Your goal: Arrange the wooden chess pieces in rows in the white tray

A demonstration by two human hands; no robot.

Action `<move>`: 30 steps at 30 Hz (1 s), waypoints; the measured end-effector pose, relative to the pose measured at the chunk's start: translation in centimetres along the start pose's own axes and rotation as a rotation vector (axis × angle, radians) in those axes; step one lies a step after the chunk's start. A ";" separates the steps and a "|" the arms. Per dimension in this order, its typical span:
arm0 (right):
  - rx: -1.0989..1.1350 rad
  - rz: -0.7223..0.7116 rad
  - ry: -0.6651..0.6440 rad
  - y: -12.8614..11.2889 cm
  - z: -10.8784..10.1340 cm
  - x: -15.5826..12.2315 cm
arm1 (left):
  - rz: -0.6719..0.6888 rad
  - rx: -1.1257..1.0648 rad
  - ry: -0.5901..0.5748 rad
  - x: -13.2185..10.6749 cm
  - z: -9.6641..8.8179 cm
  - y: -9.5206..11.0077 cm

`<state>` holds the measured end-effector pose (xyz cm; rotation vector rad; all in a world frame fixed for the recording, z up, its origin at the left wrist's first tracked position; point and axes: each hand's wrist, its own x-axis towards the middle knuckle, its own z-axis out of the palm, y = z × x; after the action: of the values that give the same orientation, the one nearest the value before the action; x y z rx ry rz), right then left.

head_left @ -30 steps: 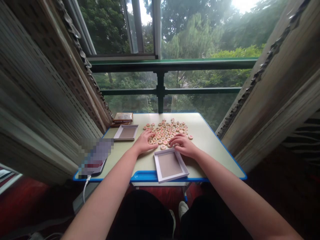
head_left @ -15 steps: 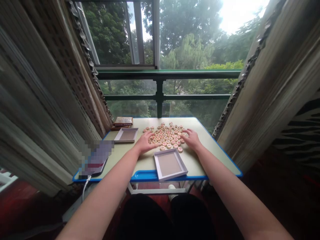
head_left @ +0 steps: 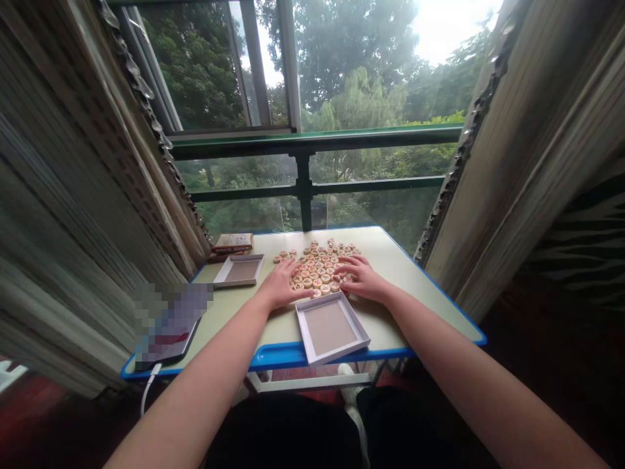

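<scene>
Round wooden Chinese chess pieces (head_left: 317,266) with red and dark characters lie spread in one layer on the table (head_left: 390,260). Against the left side of the pieces rests my left hand (head_left: 282,284), fingers apart and thumb pointing right along the near edge. My right hand (head_left: 362,277) is over the right side of them, its fingers spread and covering a few. Neither hand grips a piece. Just nearer than the pieces is a shallow open box half (head_left: 299,326), its front corner reaching past the table's blue edge.
A second shallow box half (head_left: 237,283) sits at the left, with stacked small boxes (head_left: 233,243) behind it. On the left front corner lies a phone-like device (head_left: 183,345), partly blurred out, with a white cable (head_left: 148,389). Curtains (head_left: 517,169) hang on both sides.
My right hand has moved left and inward over the pieces, pressing the group narrower. My left hand stays at the left side. The view has tilted and shifted slightly.
</scene>
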<state>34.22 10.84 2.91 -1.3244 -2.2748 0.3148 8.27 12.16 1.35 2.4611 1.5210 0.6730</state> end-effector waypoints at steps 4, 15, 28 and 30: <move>0.025 -0.099 0.033 0.1 0.3 0.0 | -0.010 0.001 0.022 0.1 0.1 0.0; 0.016 -0.125 0.050 0.6 0.6 0.2 | -0.048 -0.067 0.047 0.4 0.2 -0.4; 0.010 0.033 0.214 1.3 1.1 0.4 | -0.082 -0.118 0.060 0.4 0.2 -0.6; 0.018 0.014 0.213 1.1 1.2 0.2 | -0.090 -0.154 0.084 0.5 0.3 -0.8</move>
<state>34.38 11.65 1.46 -1.2992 -2.0825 0.1887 7.95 13.01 0.95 2.2643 1.5362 0.8529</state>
